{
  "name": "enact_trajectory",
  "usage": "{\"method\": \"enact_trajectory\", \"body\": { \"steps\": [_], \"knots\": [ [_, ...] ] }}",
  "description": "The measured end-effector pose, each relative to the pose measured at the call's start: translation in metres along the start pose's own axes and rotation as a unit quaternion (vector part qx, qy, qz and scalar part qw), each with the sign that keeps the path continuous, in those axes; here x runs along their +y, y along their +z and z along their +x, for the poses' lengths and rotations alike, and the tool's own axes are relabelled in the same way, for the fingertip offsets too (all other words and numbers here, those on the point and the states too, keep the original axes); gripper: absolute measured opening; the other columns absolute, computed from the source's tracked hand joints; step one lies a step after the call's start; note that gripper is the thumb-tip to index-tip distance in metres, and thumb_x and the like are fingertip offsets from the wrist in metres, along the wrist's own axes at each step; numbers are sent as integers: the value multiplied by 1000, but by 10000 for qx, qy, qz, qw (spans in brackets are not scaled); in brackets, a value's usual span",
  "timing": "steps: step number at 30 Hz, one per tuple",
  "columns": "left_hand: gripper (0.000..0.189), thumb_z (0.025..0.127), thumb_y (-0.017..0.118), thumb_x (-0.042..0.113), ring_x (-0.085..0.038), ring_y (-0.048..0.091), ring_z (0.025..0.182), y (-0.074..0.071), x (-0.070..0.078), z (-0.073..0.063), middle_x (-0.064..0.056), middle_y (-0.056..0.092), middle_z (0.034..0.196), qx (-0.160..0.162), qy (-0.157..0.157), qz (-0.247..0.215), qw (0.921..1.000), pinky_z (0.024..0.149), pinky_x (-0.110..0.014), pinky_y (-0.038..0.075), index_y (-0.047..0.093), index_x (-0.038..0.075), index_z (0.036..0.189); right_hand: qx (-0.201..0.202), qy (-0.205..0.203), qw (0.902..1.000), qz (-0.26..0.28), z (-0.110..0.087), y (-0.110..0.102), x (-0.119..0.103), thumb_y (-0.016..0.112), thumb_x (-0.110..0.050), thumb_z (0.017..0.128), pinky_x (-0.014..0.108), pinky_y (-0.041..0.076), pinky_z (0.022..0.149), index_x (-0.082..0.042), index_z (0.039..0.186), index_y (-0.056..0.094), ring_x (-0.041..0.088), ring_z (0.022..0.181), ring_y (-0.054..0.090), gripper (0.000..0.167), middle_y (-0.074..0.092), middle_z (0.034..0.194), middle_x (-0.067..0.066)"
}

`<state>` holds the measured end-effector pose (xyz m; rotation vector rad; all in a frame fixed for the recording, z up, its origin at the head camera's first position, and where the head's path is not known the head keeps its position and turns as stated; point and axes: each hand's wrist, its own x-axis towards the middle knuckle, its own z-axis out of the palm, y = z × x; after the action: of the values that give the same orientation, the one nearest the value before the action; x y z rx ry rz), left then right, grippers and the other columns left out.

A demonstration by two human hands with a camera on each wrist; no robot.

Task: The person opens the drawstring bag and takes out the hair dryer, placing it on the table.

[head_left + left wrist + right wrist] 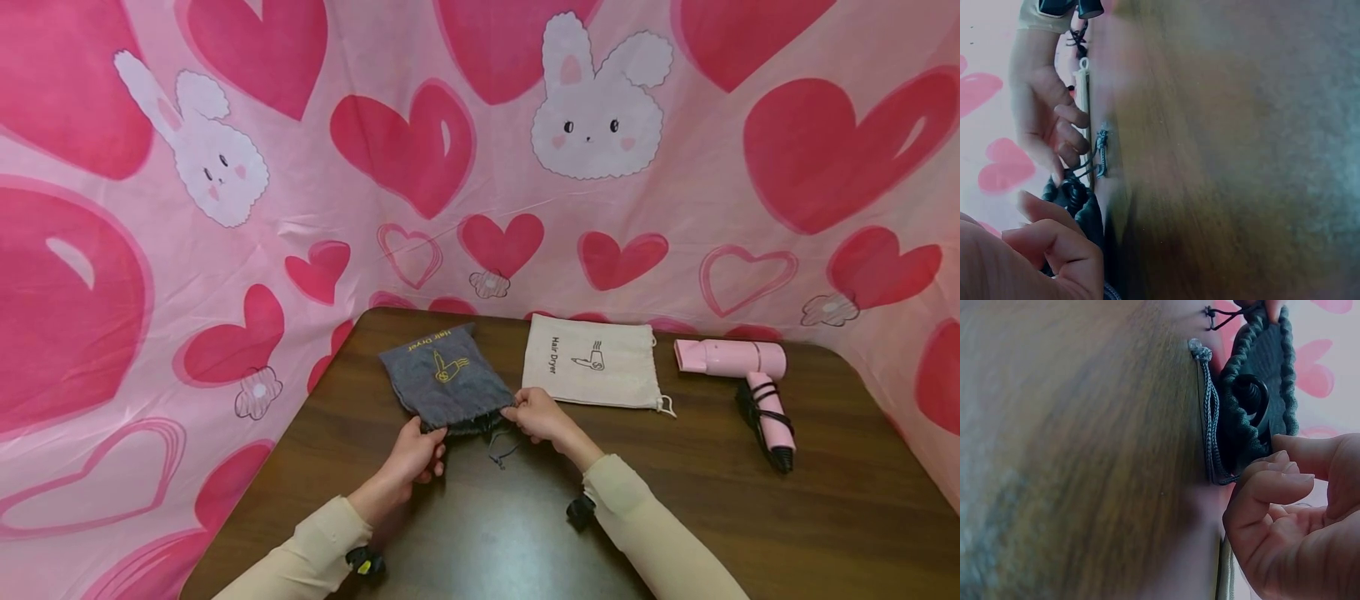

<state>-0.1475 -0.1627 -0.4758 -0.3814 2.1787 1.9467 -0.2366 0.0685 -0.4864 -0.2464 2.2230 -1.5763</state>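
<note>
Grey bag (450, 375) on table (495, 533), left of white bag (592, 362): mouth facing you, long axis slanting away leftward. Your left hand (412, 457) and right hand (542, 414) pinch mouth's corners, sleeved forearms (300, 542) angled inward.

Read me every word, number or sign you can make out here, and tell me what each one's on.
"Hair Dryer": yellow, upside down in the head view, on the gray bag, with a dryer drawing.
"Hair Dryer": black, sideways, on the white bag, also with a dryer drawing.
No text can be made out on the pink dryer.
</note>
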Motion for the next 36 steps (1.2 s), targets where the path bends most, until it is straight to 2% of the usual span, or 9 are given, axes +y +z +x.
{"method": "enact_trajectory", "body": {
  "steps": [3,5,7,9,11,12,14,36],
  "knots": [
    [46,110,51,14,-14,49,49,-1,0,-1,-1,45,68,-21,-37,-9,10000,44,-25,33,27,-4,146,-1,23,10000,27,1,-1,0,66,-13,103,28,33,47,-5,93,56,12,51,38,16,47,65,0],
    [59,110,51,15,-14,49,49,-1,0,-2,-1,45,68,-36,-54,-18,10000,45,-25,33,18,-5,156,-10,25,10000,62,1,-2,-1,66,-13,103,28,32,48,-5,93,57,12,51,37,16,47,65,0],
    [65,110,51,15,-13,50,49,-2,-1,-3,-1,45,68,-57,-44,-41,10000,44,-25,33,11,-5,158,-23,6,9999,102,1,-4,-1,65,-12,103,27,31,47,-5,91,56,12,51,36,16,46,65,0],
    [51,110,50,14,-13,50,49,-3,-1,-3,-1,44,68,-60,-23,-46,10000,44,-24,33,24,-7,149,-16,-9,9999,112,1,-5,-1,65,-12,103,27,31,47,-5,91,57,12,51,36,17,47,65,0],
    [29,110,50,13,-13,50,49,-4,-2,-3,-2,44,68,-47,-4,-49,10000,44,-24,32,36,-3,129,7,-9,9999,104,2,-5,0,65,-12,103,27,31,47,-5,90,58,12,51,37,16,47,65,0],
    [19,110,50,13,-14,50,49,-4,-2,-3,-2,44,69,-43,6,-64,10000,44,-24,32,38,1,118,9,-7,9999,101,2,-5,0,65,-12,103,27,31,47,-5,91,58,12,51,37,16,48,65,0],
    [14,110,51,12,-14,50,49,-5,-2,-3,-2,44,69,-33,12,-77,10000,44,-24,32,39,5,108,26,-3,10000,79,3,-6,1,65,-12,103,27,31,47,-5,91,59,12,51,37,15,48,65,0],
    [14,110,52,14,-16,50,49,-9,-5,-6,-2,44,69,44,-18,-129,9999,44,-25,31,40,6,106,-11,-28,10000,79,3,-7,3,65,-14,103,28,30,48,-5,90,59,12,51,36,17,46,64,0]
  ]
}}
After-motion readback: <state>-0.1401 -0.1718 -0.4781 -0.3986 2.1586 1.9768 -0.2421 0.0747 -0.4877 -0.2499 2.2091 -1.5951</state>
